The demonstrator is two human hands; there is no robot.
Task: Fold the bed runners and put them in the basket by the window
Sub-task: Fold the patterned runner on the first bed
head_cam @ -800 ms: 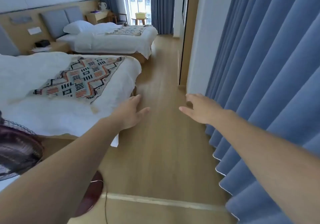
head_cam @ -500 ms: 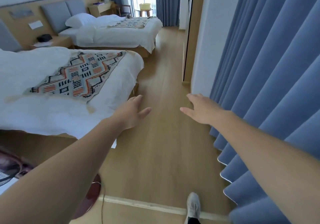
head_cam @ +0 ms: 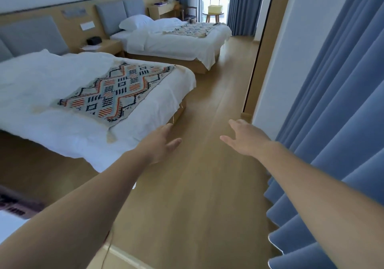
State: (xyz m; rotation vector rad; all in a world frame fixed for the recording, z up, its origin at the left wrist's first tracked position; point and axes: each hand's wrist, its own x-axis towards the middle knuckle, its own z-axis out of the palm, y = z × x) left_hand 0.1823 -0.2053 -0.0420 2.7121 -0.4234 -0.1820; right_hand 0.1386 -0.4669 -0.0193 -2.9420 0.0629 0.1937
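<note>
The view has advanced toward the near bed (head_cam: 41, 86), whose patterned bed runner (head_cam: 112, 94) lies spread across its foot end. Left hand (head_cam: 160, 142) and right hand (head_cam: 245, 138) reach forward empty, fingers straight. Folding can soon start; the basket (head_cam: 215, 9) stands far off.

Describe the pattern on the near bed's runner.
The bed runner shows black, orange and pale-blue diamonds and zigzags; head view.

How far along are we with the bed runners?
Done: nothing; the near runner and the far runner lie spread on their beds. In hand: nothing; the left hand and right hand are open, empty. Left: fold both, carry them to the basket by the window.
</note>
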